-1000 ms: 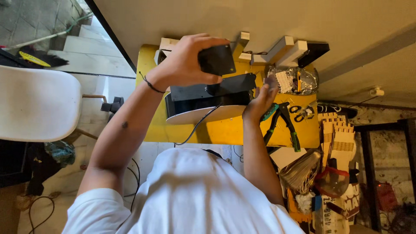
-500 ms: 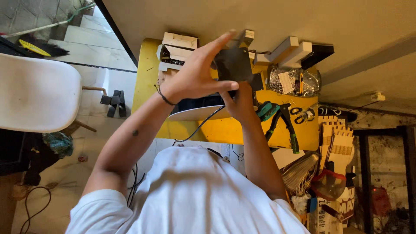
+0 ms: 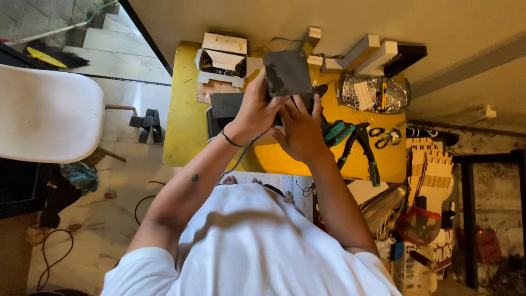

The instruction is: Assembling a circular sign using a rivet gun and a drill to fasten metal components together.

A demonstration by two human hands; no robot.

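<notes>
At far left a white chair [image 3: 46, 112] stands beside the yellow table [image 3: 181, 131], apart from the work. An open cardboard box [image 3: 223, 61] sits near the table's back edge. The left hand [image 3: 255, 109] is closed around the lower left edge of a dark square panel [image 3: 287, 72], fingers wrapped behind it and thumb at the front, holding it raised above the table. The right hand [image 3: 301, 129] grips the panel's lower right area from below; its fingers are curled, but how tightly they close cannot be told. Under both hands lies a dark flat unit [image 3: 227, 104] on the table, partly hidden. Risk: the panel is held only along its lower edge, so it could tip or slip onto the unit below. A thin cable [image 3: 241, 156] trails beneath the left wrist and could snag. To the right, green-handled pliers [image 3: 359, 145] and scissors [image 3: 383, 137] lie close to the right forearm; a sideways sweep could knock them off. A clear bag of parts [image 3: 375, 94] lies behind them.
</notes>
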